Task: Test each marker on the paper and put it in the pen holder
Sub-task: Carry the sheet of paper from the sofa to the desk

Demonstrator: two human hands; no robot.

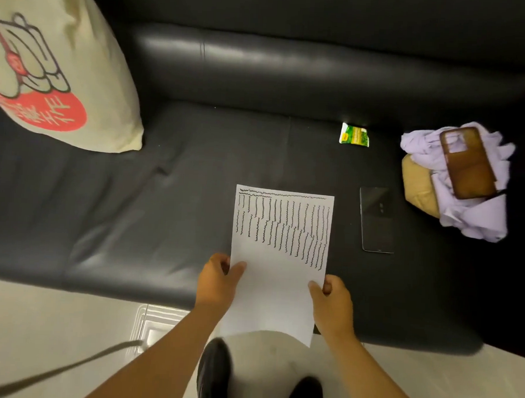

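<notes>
Paper (279, 260) pinched at side edges by left hand (217, 275) and right hand (330, 296), above sofa (165, 178). Best laid flat; blank lower half kept for tests. Markers, holder unseen.

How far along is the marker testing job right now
Done: the paper already carries many rows of black squiggly test lines over its upper half. In hand: the left hand and right hand both pinch the sheet's side edges, holding it over the black sofa. Left: no marker or pen holder is in view, so I cannot tell how many markers remain or whether any are stowed.
</notes>
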